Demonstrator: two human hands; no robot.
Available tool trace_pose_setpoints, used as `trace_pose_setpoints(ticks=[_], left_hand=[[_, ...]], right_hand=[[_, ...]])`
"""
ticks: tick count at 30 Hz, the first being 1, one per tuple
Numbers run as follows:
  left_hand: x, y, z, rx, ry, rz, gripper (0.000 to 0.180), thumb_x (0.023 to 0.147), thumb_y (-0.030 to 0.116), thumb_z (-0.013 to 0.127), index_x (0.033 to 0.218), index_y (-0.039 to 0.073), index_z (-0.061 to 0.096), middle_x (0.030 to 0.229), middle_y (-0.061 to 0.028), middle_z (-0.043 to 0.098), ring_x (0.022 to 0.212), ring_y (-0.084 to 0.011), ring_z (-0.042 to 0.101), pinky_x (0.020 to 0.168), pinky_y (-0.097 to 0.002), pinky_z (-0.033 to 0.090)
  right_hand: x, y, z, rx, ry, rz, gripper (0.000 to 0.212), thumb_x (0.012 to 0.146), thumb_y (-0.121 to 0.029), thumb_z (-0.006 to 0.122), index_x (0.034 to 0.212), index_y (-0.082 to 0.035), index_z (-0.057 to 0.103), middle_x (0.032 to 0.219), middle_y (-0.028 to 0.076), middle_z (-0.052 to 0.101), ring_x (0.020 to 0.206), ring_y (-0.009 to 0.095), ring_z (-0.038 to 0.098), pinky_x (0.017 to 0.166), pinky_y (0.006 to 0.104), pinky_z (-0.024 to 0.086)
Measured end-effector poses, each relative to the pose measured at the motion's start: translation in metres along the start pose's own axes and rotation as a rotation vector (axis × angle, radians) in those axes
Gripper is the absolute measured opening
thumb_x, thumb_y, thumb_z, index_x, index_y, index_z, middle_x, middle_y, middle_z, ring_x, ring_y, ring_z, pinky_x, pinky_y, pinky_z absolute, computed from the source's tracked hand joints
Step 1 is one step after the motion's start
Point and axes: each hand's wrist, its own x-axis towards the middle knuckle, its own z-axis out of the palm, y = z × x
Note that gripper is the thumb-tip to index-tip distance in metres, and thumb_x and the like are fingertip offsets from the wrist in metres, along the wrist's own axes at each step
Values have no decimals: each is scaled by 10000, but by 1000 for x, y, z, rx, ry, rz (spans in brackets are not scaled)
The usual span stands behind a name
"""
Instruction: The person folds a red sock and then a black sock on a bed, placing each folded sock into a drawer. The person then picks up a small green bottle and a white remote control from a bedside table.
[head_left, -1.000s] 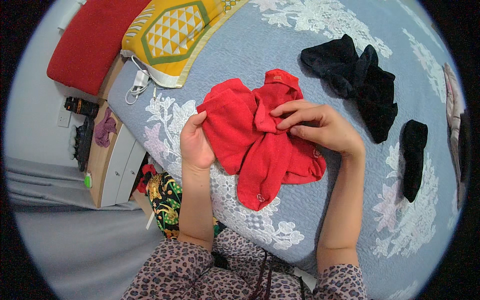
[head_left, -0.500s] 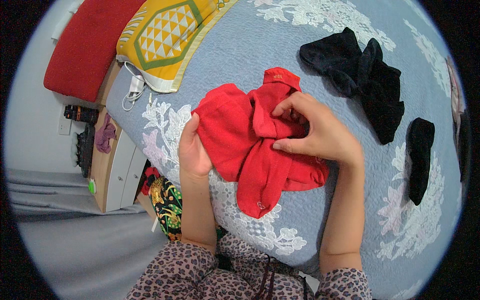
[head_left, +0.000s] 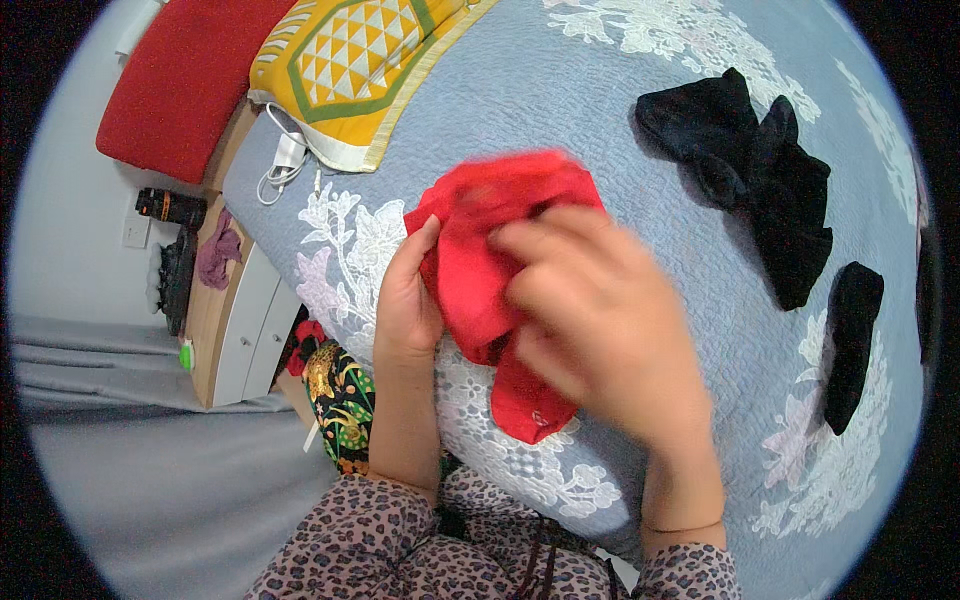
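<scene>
A bundle of red socks (head_left: 470,285) is gathered over the lace edge of the bed. My left hand (head_left: 408,305) grips its left side, thumb on top and the other fingers hidden beneath the cloth. Across the right side of the bundle is my right hand (head_left: 605,330), smeared by motion. Its fingers are bent over the fabric, and whether they pinch it is unclear. One red toe end hangs below, between the hands. To the right lie crumpled black socks (head_left: 790,215) and a single black sock (head_left: 853,345) set apart, both untouched.
The blue quilt (head_left: 560,110) has white lace flowers. At the far left are a yellow patterned cloth (head_left: 370,60), a red cushion (head_left: 190,90) and a white charger with cable (head_left: 290,150). A bedside cabinet (head_left: 245,340) stands beside the bed, near a grey curtain (head_left: 130,430).
My right hand has swept down across the socks, and the red cloth has been turned over and bunched closer to my left hand. The view has shifted slightly.
</scene>
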Motion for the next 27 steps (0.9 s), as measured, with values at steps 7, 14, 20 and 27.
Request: trace_pose_setpoints(ticks=[7, 14, 20, 27], left_hand=[[-2, -1, 5, -19, 19, 35, 466, 945, 293, 383, 1274, -36, 409, 1286, -166, 485, 1189, -271, 476, 1028, -419, 357], [-1, -1, 25, 447, 133, 171, 370, 788, 4, 584, 1152, -7, 520, 1095, -106, 603, 1030, -216, 573, 915, -347, 442], [-1, -1, 17, 175, 212, 192, 335, 849, 58, 517, 1176, -11, 501, 1129, -132, 584, 1039, -233, 576, 926, -365, 445], [0, -2, 12, -29, 154, 117, 335, 921, 185, 418, 1183, -8, 495, 1177, -147, 564, 1061, -248, 572, 932, -382, 452]], right_hand=[[-9, -23, 31, -48, -162, 36, 136, 692, -120, 582, 786, -25, 556, 1126, 147, 552, 1086, 307, 497, 852, 420, 428], [-11, -17, 29, 304, -270, -37, 241, 587, -83, 657, 804, -12, 578, 960, 109, 584, 919, 322, 560, 812, 412, 462], [-2, 3, 16, 65, -72, 144, 594, 519, -28, 629, 1110, -33, 566, 1195, 151, 511, 1162, 364, 435, 971, 439, 388], [-7, 34, 16, 8, -5, 25, 377, 640, -52, 618, 1012, 9, 615, 1279, 147, 506, 1268, 360, 377, 1037, 476, 324]])
